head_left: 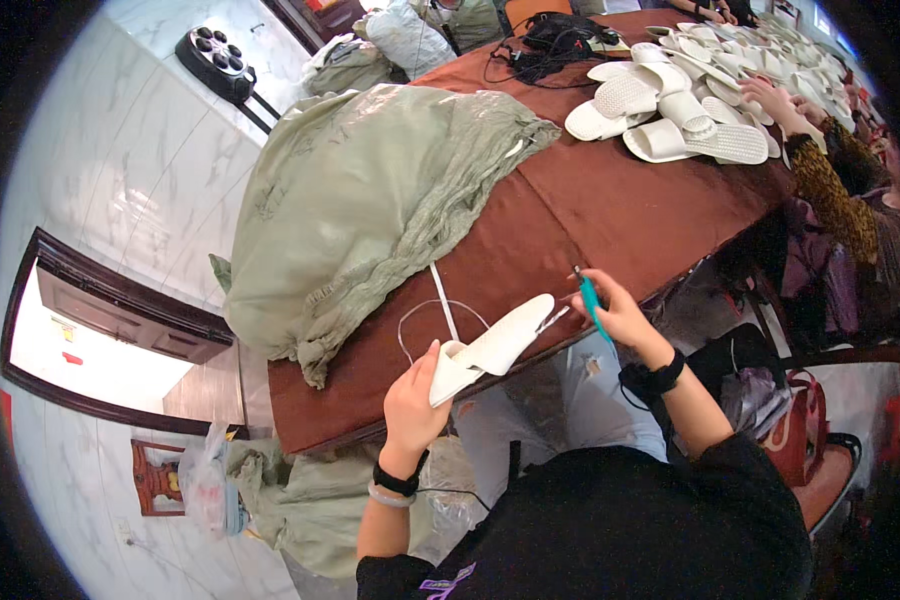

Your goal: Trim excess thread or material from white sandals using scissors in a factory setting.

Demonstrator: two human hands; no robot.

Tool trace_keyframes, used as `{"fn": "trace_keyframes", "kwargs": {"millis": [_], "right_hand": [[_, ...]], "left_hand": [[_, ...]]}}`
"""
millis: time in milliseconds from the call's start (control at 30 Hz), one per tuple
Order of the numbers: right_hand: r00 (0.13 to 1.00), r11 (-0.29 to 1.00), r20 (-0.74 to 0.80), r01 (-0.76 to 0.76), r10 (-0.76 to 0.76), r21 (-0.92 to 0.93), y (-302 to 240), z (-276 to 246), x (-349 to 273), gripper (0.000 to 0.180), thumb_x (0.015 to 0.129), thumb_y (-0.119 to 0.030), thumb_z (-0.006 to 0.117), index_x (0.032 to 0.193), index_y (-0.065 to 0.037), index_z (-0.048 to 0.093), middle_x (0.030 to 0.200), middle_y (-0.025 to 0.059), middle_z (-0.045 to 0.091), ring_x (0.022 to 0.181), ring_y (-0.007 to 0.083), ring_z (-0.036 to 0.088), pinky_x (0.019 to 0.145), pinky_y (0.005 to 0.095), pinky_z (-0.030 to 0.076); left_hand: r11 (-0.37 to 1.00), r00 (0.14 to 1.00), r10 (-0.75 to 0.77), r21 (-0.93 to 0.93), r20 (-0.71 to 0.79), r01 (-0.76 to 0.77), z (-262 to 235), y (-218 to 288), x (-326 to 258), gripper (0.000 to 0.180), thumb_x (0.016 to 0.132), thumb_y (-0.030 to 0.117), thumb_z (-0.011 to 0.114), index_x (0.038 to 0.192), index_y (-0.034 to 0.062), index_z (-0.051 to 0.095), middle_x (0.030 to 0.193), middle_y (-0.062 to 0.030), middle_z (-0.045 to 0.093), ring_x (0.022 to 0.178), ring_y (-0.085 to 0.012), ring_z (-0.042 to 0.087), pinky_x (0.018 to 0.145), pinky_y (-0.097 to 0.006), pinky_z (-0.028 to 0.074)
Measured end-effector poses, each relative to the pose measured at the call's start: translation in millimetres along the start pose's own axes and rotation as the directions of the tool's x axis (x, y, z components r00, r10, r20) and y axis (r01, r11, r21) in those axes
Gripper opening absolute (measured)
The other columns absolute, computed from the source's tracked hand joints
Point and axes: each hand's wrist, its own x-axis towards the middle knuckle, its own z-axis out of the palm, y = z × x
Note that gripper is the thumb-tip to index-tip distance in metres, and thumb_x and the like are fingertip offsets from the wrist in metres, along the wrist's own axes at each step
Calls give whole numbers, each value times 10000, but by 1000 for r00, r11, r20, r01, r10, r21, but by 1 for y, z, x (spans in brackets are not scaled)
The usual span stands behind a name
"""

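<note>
My left hand is closed round the strap end of a white slipper, held over the near edge of the brown-covered table. Its sole end points toward my right hand. In that hand is a small teal-handled tool, its dark tip upward; the tip is too small for me to tell its exact kind. Between the slipper and the right fingers shows a thin pale strand. A loop of thin cord and a white strip lie beyond the slipper.
At left, a big grey-green woven sack covers much of the table. Many white slippers are heaped at the far right, where another person's hands reach in. Black cables lie at the back. A red bag sits to my right.
</note>
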Motion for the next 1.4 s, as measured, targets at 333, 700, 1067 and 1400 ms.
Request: {"fn": "trace_keyframes", "kwargs": {"millis": [333,700,1067,1400], "right_hand": [[995,974,94,44,-24,-224,-39,31,-18,498,758,-229,725,1158,-48,490,799,42,593,729,112,554,656,275,448],[883,872,469,-216,-18,440,-64,9,-47,494,951,-349,455,1318,-28,374,782,116,632,662,149,620,607,275,504],[711,872,669,-166,-218,461,-73,76,-62,489,960,-312,448,1357,-38,365,705,2,460,658,98,468,612,257,411],[760,966,628,-1,-168,260,-90,73,-62,409,913,-300,511,1220,-33,473,929,107,575,874,191,555,792,336,443]], "left_hand": [[982,975,-60,188,215,19,1,31,18,620,676,138,713,1259,176,506,1183,-159,526,908,-313,610,745,-375,505],[662,870,-494,-647,5,379,-12,19,-10,473,719,6,714,1131,5,483,1022,-54,562,954,-157,539,836,-294,429],[563,793,-602,-752,-90,342,-3,53,-29,491,734,-8,702,1154,-12,450,1054,-79,552,965,-158,538,853,-294,420],[496,790,-612,-796,-39,346,-3,60,-41,466,746,10,702,1129,-8,438,1049,-77,544,955,-144,527,855,-283,410]]}}
